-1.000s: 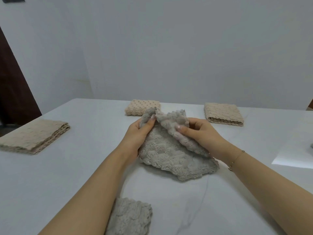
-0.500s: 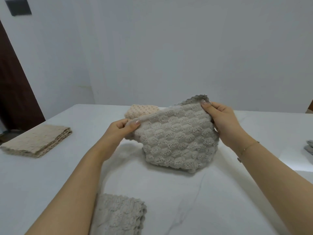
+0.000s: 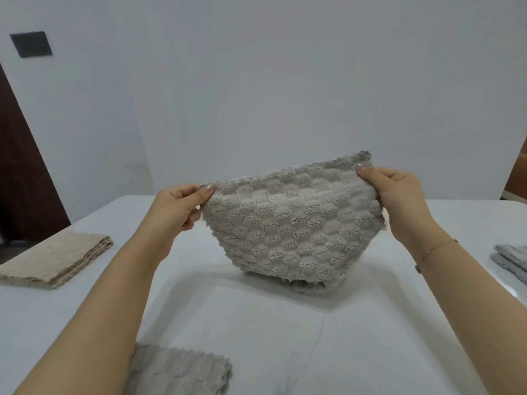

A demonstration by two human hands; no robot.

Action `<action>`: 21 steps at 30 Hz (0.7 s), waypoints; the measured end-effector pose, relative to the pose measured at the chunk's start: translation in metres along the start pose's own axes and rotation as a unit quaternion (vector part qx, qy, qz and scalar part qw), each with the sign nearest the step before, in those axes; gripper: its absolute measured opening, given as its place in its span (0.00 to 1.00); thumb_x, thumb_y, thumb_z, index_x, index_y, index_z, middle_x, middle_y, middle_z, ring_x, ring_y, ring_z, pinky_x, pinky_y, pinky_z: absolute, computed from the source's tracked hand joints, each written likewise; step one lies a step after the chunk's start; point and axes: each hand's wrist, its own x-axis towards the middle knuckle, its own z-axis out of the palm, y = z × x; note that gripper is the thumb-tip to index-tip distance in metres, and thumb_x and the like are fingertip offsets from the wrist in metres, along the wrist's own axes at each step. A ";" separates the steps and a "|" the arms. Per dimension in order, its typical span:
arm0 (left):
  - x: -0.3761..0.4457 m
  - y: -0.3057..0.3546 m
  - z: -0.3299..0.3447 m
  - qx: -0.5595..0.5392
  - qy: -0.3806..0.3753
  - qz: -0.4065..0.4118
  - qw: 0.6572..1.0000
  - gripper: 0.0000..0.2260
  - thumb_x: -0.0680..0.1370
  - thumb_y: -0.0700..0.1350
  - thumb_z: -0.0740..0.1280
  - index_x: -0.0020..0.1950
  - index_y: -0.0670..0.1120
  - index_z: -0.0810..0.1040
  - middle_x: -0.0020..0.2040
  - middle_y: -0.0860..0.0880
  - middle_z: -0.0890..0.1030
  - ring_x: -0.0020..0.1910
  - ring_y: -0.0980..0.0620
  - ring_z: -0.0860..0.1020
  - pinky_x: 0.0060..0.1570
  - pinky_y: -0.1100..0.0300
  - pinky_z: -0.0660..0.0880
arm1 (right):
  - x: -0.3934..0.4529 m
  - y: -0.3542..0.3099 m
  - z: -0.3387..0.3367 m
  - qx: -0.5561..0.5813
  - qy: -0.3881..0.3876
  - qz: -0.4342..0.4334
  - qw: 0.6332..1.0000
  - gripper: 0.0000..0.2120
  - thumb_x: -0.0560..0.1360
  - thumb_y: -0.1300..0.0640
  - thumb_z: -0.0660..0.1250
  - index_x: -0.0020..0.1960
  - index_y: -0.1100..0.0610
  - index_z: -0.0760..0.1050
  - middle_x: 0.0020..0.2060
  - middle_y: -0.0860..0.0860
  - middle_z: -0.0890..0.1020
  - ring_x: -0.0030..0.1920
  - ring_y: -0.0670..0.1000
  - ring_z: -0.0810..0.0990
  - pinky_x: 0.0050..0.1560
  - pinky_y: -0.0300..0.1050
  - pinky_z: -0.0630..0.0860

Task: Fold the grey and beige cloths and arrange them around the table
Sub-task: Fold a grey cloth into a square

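Observation:
A grey bubble-textured cloth [image 3: 291,226] hangs stretched between both hands above the white table [image 3: 256,323]; its lower edge touches the tabletop. My left hand [image 3: 176,209] pinches its upper left corner and my right hand [image 3: 396,201] pinches its upper right corner. A folded beige cloth [image 3: 54,260] lies at the table's left edge. A folded grey cloth [image 3: 179,369] lies near the front edge under my left forearm. Another grey cloth [image 3: 510,260] shows at the right edge of the view. The held cloth hides the far middle of the table.
A pale wall stands just behind the table. A dark door [image 3: 22,172] is at the left, with a black wall plate [image 3: 31,44] above it. A brown object [image 3: 517,178] shows at the right edge of the view.
My hands have raised the grey cloth off the table and spread it wide by its top corners. The two beige cloths at the far edge are now hidden behind it.

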 end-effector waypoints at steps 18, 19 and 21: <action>0.029 0.059 0.020 -0.097 0.082 0.189 0.974 0.06 0.78 0.44 0.67 0.50 0.44 0.81 0.50 0.45 0.84 0.54 0.49 0.82 0.58 0.58 0.76 | 0.002 -0.010 -0.002 0.066 -0.042 -0.049 0.996 0.11 0.75 0.60 0.68 0.50 0.69 0.75 0.48 0.55 0.84 0.50 0.51 0.84 0.59 0.43 0.77; 0.024 0.062 0.015 -0.089 0.081 0.200 0.972 0.06 0.78 0.44 0.66 0.51 0.43 0.81 0.51 0.45 0.84 0.54 0.49 0.82 0.59 0.58 0.75 | 0.000 -0.014 0.000 0.059 -0.044 -0.068 0.995 0.10 0.75 0.59 0.69 0.49 0.67 0.76 0.47 0.54 0.85 0.51 0.51 0.84 0.60 0.46 0.76; 0.010 0.062 0.005 -0.065 0.077 0.214 0.972 0.08 0.78 0.44 0.66 0.53 0.42 0.80 0.53 0.44 0.83 0.55 0.50 0.81 0.59 0.59 0.75 | -0.008 -0.022 0.003 0.036 -0.058 -0.105 0.992 0.08 0.73 0.56 0.70 0.46 0.61 0.78 0.44 0.50 0.86 0.50 0.50 0.84 0.61 0.49 0.75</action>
